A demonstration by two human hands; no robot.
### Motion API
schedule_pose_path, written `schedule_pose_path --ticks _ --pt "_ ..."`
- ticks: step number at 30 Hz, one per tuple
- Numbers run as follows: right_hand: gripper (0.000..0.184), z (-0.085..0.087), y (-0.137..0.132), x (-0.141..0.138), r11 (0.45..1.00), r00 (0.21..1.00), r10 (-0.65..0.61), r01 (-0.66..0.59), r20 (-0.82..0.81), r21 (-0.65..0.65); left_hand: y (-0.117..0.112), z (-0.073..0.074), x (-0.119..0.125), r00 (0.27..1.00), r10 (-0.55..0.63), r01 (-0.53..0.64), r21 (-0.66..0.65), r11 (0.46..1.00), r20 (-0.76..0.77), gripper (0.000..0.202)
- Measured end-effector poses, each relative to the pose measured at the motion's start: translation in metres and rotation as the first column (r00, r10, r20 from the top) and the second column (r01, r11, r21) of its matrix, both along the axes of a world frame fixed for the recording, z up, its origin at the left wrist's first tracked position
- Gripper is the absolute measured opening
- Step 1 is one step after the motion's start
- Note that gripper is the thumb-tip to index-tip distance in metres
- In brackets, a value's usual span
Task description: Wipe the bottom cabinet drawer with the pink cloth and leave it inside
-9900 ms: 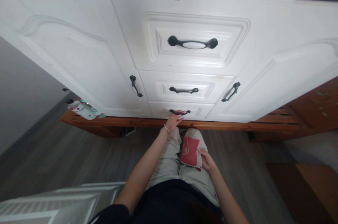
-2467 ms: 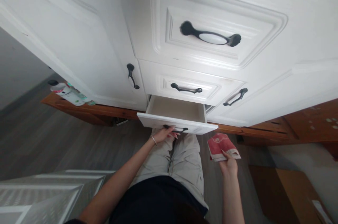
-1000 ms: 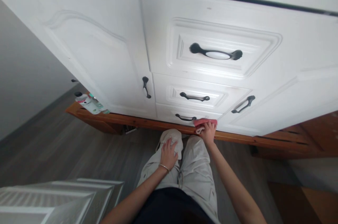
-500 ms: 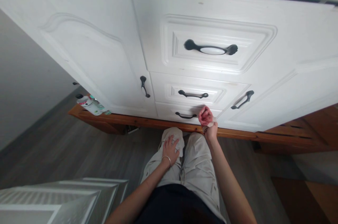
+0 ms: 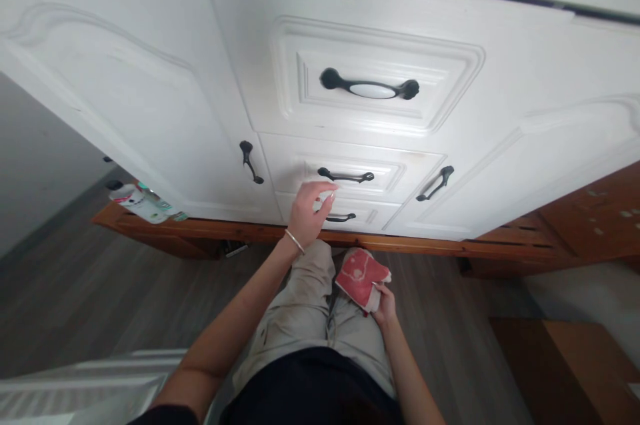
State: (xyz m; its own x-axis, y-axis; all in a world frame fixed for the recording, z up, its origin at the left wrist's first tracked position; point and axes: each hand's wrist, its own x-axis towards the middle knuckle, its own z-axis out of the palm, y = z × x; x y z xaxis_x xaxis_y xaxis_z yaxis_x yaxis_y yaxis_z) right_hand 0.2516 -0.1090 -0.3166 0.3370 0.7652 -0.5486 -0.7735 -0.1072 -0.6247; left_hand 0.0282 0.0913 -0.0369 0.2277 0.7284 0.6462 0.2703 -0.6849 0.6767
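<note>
My left hand [image 5: 306, 210], with a bracelet at the wrist, is raised in front of the lower drawers. Its fingers are curved, with a small gap between thumb and forefinger, and I see nothing in it. The hand is just below the middle drawer's dark handle [image 5: 346, 175] and partly covers the bottom drawer's handle [image 5: 344, 217]; contact with the drawer front cannot be made out. Over my right knee, my right hand [image 5: 385, 305] grips a red and white cloth [image 5: 358, 276] by its edge. The cloth hangs spread, a pale pattern showing.
The white cabinet [image 5: 165, 111] has a large top drawer handle [image 5: 371, 86] and door handles on both sides. A white bottle [image 5: 140, 203] stands on the wooden ledge [image 5: 415, 244] at left. A cardboard box [image 5: 560, 365] lies at lower right, a white slatted piece [image 5: 90, 378] at lower left.
My left hand has risen from my knee to the drawers. My right hand has drawn back from the bottom drawer to my knee, and the bunched cloth is now spread out. The view has shifted right.
</note>
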Motion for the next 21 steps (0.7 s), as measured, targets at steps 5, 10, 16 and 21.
schedule_pose_path --ticks 5,10,16,21 --pt "0.04 -0.002 0.014 0.004 0.998 0.993 0.054 -0.056 -0.101 -0.021 0.033 0.029 0.03 0.977 -0.025 0.035 0.043 0.998 -0.212 0.02" --pt "0.049 -0.003 0.01 0.001 0.996 0.99 0.085 -0.085 -0.115 0.009 0.035 0.0 0.049 0.934 0.061 -0.028 0.099 0.995 -0.351 0.023" --pt "0.055 -0.006 0.01 0.0 0.983 0.982 0.181 -0.18 -0.063 0.025 0.031 0.001 0.051 0.948 0.076 -0.053 0.08 0.995 -0.31 0.024" --pt "0.056 -0.009 0.01 0.004 0.965 0.965 0.262 -0.262 0.004 0.013 0.024 0.009 0.046 0.93 0.033 -0.012 0.06 0.998 -0.367 0.022"
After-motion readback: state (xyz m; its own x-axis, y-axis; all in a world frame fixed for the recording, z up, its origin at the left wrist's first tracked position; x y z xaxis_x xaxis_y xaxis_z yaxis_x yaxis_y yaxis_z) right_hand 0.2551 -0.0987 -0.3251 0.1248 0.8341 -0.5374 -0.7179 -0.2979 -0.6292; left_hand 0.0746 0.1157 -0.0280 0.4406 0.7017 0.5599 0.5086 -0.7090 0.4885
